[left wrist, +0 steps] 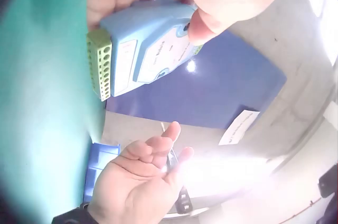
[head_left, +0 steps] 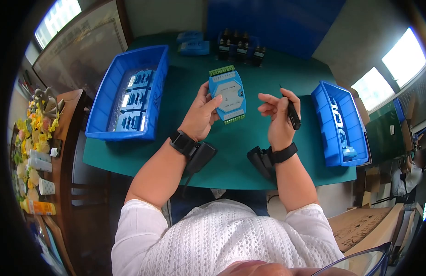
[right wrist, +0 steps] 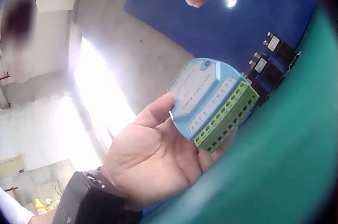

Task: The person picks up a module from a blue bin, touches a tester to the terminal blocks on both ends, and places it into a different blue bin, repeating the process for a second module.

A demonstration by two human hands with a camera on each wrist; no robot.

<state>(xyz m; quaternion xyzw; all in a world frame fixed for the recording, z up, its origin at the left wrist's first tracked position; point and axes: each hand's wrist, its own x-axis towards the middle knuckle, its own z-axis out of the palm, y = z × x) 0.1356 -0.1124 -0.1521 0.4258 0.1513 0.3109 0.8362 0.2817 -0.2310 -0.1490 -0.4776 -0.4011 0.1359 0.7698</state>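
- Blue module [head_left: 232,99] sits in the air over the green table [head_left: 236,154], left hand [head_left: 200,116] pinching one edge; could slip if that thumb loosens, imo.
- Right hand [head_left: 280,120] grips a black-handled tool [head_left: 293,117], apart from the module; sloppy aim might make it skid and jab the left hand.

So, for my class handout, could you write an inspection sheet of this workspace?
Surface: green tabletop.
Job's things: blue module with green terminal blocks; black-handled tool.
Clutter: left bin and right bin, both holding blue parts; black components and blue units at the back.
Hands: left hand grips the module; right hand holds the tool, tip clear of the module.
Cables: dark cord by the left wrist.
Surroundings: blue panel behind; flowers at left, cardboard at right.
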